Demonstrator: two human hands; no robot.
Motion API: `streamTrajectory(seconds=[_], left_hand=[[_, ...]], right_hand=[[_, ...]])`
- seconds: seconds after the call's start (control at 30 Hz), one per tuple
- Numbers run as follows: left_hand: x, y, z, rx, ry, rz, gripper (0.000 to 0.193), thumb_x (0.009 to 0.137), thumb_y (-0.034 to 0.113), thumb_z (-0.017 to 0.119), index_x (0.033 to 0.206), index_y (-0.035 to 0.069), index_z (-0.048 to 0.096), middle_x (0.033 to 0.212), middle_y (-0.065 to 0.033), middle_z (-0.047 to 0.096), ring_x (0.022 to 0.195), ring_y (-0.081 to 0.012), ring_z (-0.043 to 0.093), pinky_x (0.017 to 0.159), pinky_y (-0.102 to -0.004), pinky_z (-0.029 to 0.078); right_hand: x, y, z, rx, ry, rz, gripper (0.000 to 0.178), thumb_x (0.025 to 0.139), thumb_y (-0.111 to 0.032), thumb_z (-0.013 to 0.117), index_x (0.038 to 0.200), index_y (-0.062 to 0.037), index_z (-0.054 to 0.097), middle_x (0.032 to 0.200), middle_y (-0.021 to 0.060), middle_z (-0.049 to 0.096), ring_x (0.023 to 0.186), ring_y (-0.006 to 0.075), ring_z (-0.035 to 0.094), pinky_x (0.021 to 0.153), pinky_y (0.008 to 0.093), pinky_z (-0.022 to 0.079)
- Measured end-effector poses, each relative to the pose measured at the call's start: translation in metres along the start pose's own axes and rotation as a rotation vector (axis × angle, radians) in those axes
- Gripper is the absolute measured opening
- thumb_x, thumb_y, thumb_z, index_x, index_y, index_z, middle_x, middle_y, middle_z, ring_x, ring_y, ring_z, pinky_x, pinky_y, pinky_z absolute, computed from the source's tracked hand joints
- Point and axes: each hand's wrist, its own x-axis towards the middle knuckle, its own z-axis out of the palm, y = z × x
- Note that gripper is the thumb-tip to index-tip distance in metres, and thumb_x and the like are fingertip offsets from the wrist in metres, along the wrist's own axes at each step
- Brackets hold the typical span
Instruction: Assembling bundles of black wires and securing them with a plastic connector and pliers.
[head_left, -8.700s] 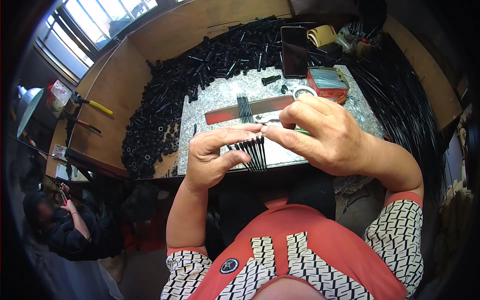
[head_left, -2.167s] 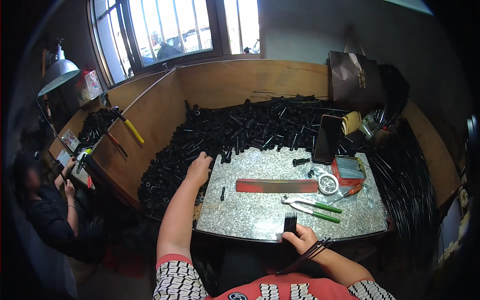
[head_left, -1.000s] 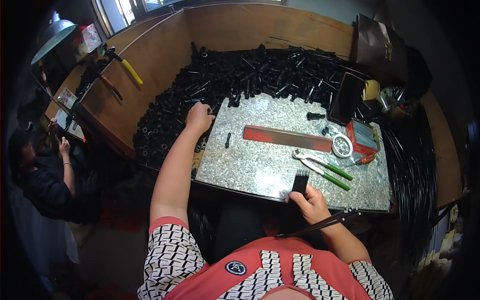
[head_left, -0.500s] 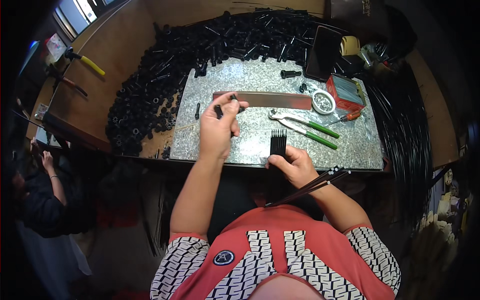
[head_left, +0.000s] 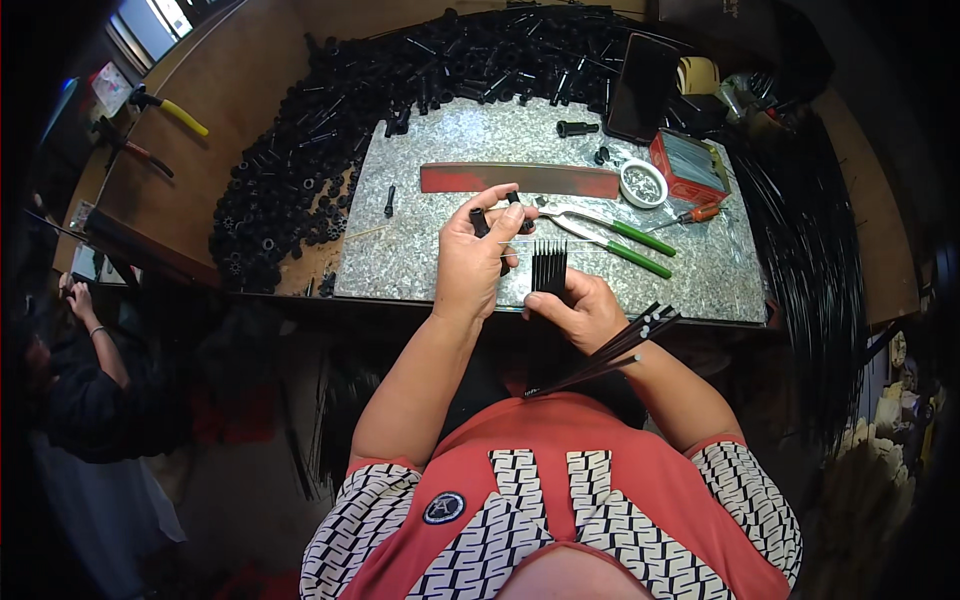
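– Curled round black fittings (head_left: 478, 223), the left hand (head_left: 465, 268) sits mid-frame!
– And the right hand (head_left: 588, 308)?
– Closed firmly on a row of black rods (head_left: 549, 270), just right of centre, tips up!

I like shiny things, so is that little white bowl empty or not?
Not empty: silvery bits show inside the white bowl. How deep they go, I can't tell.

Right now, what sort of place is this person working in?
Probably a hand-assembly workshop: a heap of black parts borders a speckled slab, green-handled pincers lie on it, and the right hand holds thin black rods.
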Motion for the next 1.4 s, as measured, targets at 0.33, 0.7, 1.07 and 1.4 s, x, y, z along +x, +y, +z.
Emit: streamTrajectory(seconds=[0.33,0.7,1.07,1.4], left_hand=[[0.000,0.003,-0.027,-0.184,-0.049,-0.112,0.027,0.085,0.006,0.065,0.111,0.001,0.059,0.094,-0.0114,0.067,0.074,-0.0090,0.060,0.048,-0.0158,0.041],[-0.004,0.005,-0.020,-0.107,-0.043,-0.040,0.031,0.082,0.006,0.070,0.111,-0.001,0.059,0.089,-0.0070,0.067,0.062,-0.0035,0.053,0.048,-0.0149,0.038],[0.002,0.003,-0.030,-0.193,-0.011,-0.109,0.032,0.082,0.005,0.069,0.112,-0.001,0.059,0.091,-0.0062,0.065,0.073,-0.0083,0.060,0.062,-0.0194,0.050],[0.004,0.009,-0.038,-0.243,-0.093,-0.152,0.032,0.086,0.006,0.064,0.116,0.000,0.056,0.096,-0.0122,0.066,0.085,-0.0166,0.065,0.073,-0.0271,0.054]], right_hand=[[0.002,0.001,-0.001,0.003,-0.003,-0.039,0.023,0.094,-0.020,0.054,0.086,-0.0002,0.064,0.078,0.0039,0.065,0.073,0.0102,0.059,0.068,0.0256,0.046],[0.007,0.005,0.005,0.017,-0.059,0.025,0.018,0.093,-0.018,0.057,0.089,-0.0017,0.063,0.081,0.0009,0.064,0.075,0.0074,0.057,0.069,0.0241,0.046],[0.011,0.003,0.004,-0.019,-0.075,-0.021,0.023,0.095,-0.019,0.053,0.087,-0.0005,0.064,0.080,0.0029,0.065,0.076,0.0093,0.058,0.071,0.0255,0.046],[0.012,0.006,0.004,-0.001,-0.067,-0.022,0.023,0.096,-0.019,0.052,0.088,-0.0009,0.064,0.080,0.0029,0.065,0.076,0.0093,0.058,0.071,0.0254,0.046]])
